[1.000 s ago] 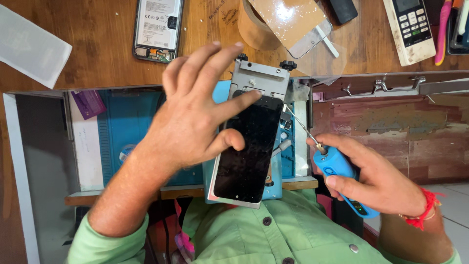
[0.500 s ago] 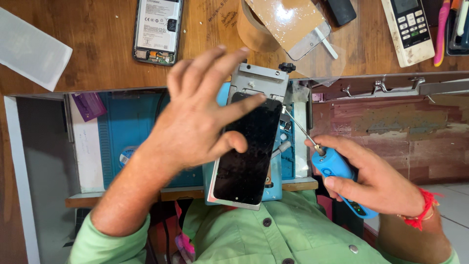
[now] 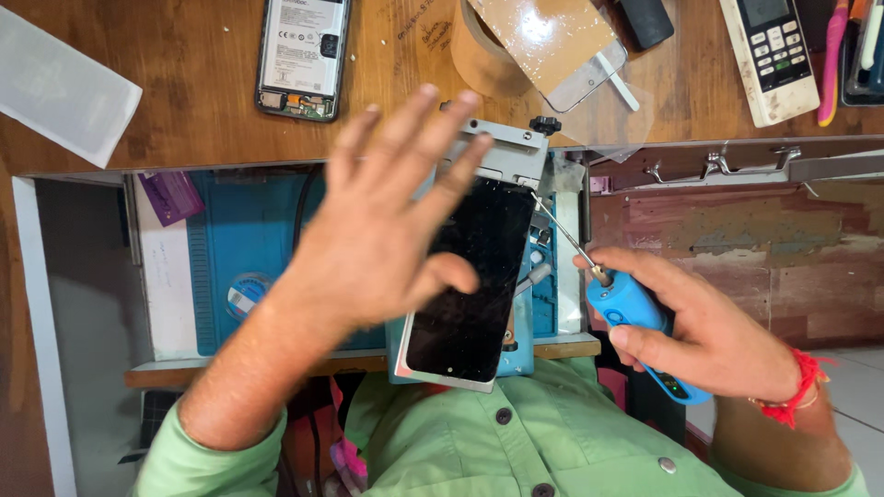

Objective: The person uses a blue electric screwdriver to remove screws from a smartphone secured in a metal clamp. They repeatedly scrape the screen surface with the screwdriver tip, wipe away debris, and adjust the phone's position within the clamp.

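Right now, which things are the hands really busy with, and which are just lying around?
Busy with:
left hand over the black phone screen
grey metal clamp
right hand holding the blue screwdriver

Lying around:
opened phone
tape roll
white remote
purple card

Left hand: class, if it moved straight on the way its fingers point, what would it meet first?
Probably the grey metal clamp above the dark phone screen; the left hand points up-right toward it, though its height is unclear.
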